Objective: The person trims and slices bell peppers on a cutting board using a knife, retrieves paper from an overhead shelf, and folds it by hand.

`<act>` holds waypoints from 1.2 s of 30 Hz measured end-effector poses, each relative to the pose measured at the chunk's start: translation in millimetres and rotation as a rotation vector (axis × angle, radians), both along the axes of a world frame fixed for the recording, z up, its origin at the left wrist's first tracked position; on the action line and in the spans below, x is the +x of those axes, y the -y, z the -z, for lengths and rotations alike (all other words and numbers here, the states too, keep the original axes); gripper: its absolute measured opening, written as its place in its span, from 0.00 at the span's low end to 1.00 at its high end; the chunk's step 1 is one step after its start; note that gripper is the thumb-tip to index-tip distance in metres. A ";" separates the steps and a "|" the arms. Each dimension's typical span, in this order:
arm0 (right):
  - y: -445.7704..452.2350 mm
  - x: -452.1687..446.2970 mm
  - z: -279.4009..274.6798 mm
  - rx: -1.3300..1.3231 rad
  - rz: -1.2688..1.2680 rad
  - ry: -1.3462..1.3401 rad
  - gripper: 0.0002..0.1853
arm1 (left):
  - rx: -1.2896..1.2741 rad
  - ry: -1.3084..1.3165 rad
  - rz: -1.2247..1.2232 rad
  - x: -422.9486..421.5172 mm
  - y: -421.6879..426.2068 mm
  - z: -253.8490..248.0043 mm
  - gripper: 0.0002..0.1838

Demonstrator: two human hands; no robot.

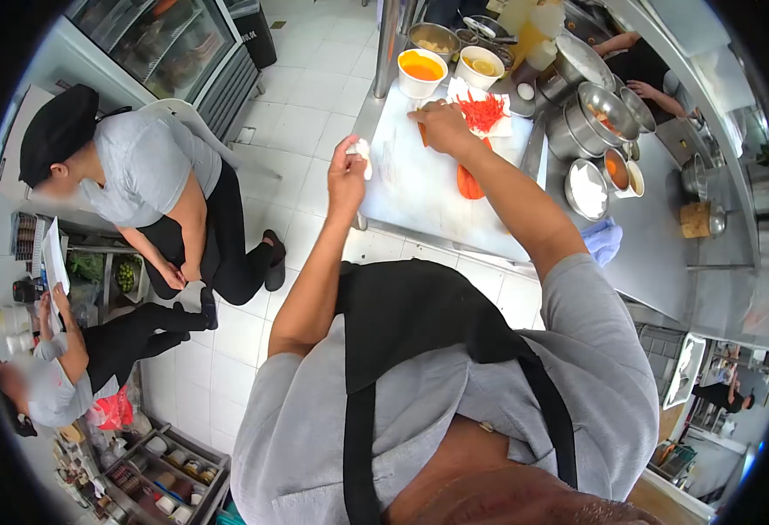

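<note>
My left hand (pixel 347 175) is closed around a crumpled white cloth or paper (pixel 361 156), held beyond the left edge of the white cutting board (pixel 402 188). Over the board, my right hand (pixel 444 127) has its fingers bent down around an orange piece (pixel 423 133), mostly hidden beneath them. Close to my right forearm lies a larger orange-red piece (pixel 468 184). Shredded red strips (pixel 481 111) rest on white paper (pixel 505 125) just right of my right hand. Behind them stand a white tub of orange liquid (pixel 421 73) and a white tub with yellow slices (pixel 480 66).
Metal pots (pixel 568 136), a bowl of white contents (pixel 587 189) and a blue cloth (pixel 601 241) are to the right. One person (pixel 157 166) sits at left, another (pixel 52 385) holds papers below. A third person's hands (pixel 642 89) show at the upper right.
</note>
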State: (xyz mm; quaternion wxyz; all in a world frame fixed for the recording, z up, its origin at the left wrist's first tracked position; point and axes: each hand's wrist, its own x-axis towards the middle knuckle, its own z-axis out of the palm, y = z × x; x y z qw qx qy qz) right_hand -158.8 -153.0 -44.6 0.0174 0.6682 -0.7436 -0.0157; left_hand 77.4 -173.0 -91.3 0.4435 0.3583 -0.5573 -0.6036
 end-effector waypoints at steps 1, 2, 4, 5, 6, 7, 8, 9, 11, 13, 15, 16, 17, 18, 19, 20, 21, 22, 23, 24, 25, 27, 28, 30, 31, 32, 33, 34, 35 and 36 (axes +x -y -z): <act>-0.1 0.8 -2.6 0.097 0.015 0.003 0.22 | 0.109 0.001 0.084 10.1 1.8 -11.3 0.18; 1.1 -5.6 7.1 0.055 -0.002 0.019 0.18 | 0.220 0.006 0.170 22.6 3.7 -18.2 0.20; -11.2 6.9 -4.4 0.065 0.072 0.149 0.15 | 0.350 -0.003 0.272 41.9 2.4 -25.5 0.20; -20.0 15.0 -11.7 0.068 0.116 0.217 0.14 | 0.395 -0.070 0.252 48.9 -1.0 -29.5 0.19; -28.7 21.3 -13.0 0.053 0.162 0.282 0.11 | 0.439 -0.137 0.234 54.2 -4.9 -35.1 0.19; -38.9 27.6 -18.4 0.080 0.210 0.355 0.11 | 0.480 -0.205 0.215 57.3 -5.7 -39.2 0.18; -51.2 35.3 -23.8 0.108 0.260 0.431 0.11 | 0.508 -0.253 0.210 61.1 -4.6 -40.2 0.16; -59.6 40.5 -24.4 0.134 0.308 0.507 0.12 | 0.475 -0.236 0.218 60.3 -5.7 -39.1 0.16; -76.7 43.8 -14.7 0.020 0.323 0.517 0.18 | 0.407 -0.191 0.215 61.4 -6.2 -36.0 0.16; -94.3 58.4 -20.0 -0.239 0.337 0.542 0.21 | 0.345 -0.192 0.248 52.7 -9.4 -45.8 0.15; -104.7 79.4 -46.7 -0.262 0.311 0.902 0.26 | 0.192 -0.086 0.215 35.5 -19.8 -65.7 0.12; -111.0 91.0 -53.2 -0.285 0.258 1.106 0.26 | 0.161 -0.083 0.217 26.6 -26.1 -73.7 0.12; -116.4 101.8 -58.8 -0.312 0.202 1.308 0.26 | 0.126 -0.081 0.223 17.6 -31.4 -81.3 0.11; -120.3 111.5 -63.8 -0.357 0.180 1.435 0.24 | 0.089 -0.081 0.233 10.4 -34.5 -88.7 0.11; -122.1 107.2 -62.1 -0.376 0.206 1.480 0.22 | 0.096 -0.105 0.267 5.7 -37.8 -96.2 0.11; -124.2 100.0 -58.8 -0.394 0.230 1.523 0.21 | 0.103 -0.130 0.300 2.6 -41.8 -103.4 0.11; -125.5 96.1 -59.2 -0.410 0.253 1.568 0.19 | 0.110 -0.153 0.331 0.9 -43.9 -108.9 0.11; -128.2 94.5 -61.0 -0.484 0.284 1.650 0.16 | 0.094 -0.112 0.367 1.6 -43.4 -112.2 0.11; -132.0 92.9 -64.0 -0.491 0.285 1.701 0.16 | 0.124 -0.126 0.387 1.7 -44.1 -113.4 0.11; -137.0 89.5 -66.8 -0.498 0.285 1.752 0.16 | 0.153 -0.140 0.408 1.2 -44.9 -114.3 0.11; -141.9 86.4 -70.3 -0.504 0.286 1.802 0.16 | 0.184 -0.155 0.427 0.3 -45.7 -114.8 0.11; -148.9 85.3 -81.7 -0.489 0.310 1.744 0.16 | 0.214 -0.121 0.470 0.1 -46.1 -115.0 0.12; -151.6 86.1 -87.2 -0.485 0.327 1.699 0.15 | 0.230 -0.103 0.488 0.2 -46.3 -115.0 0.13; -153.7 83.4 -90.8 -0.462 0.353 1.620 0.15 | 0.103 -0.088 0.552 -0.2 -51.3 -117.0 0.17; -154.6 80.7 -91.0 -0.446 0.365 1.587 0.15 | 0.039 -0.079 0.585 -1.0 -53.5 -117.8 0.20; -155.0 79.3 -91.4 -0.432 0.379 1.553 0.15 | -0.205 0.021 0.575 -1.5 -54.8 -115.8 0.25; -154.3 78.7 -92.7 -0.427 0.391 1.564 0.15 | -0.265 0.061 0.558 -2.4 -58.5 -118.4 0.25; -153.3 79.3 -95.2 -0.422 0.401 1.574 0.15 | -0.326 0.100 0.541 -1.9 -64.3 -123.4 0.25; -152.6 78.2 -97.0 -0.416 0.412 1.586 0.16 | -0.385 0.140 0.522 -3.6 -67.7 -126.4 0.25; -153.0 77.4 -98.1 -0.419 0.408 1.603 0.16 | -0.300 0.172 0.515 -5.2 -68.1 -127.1 0.24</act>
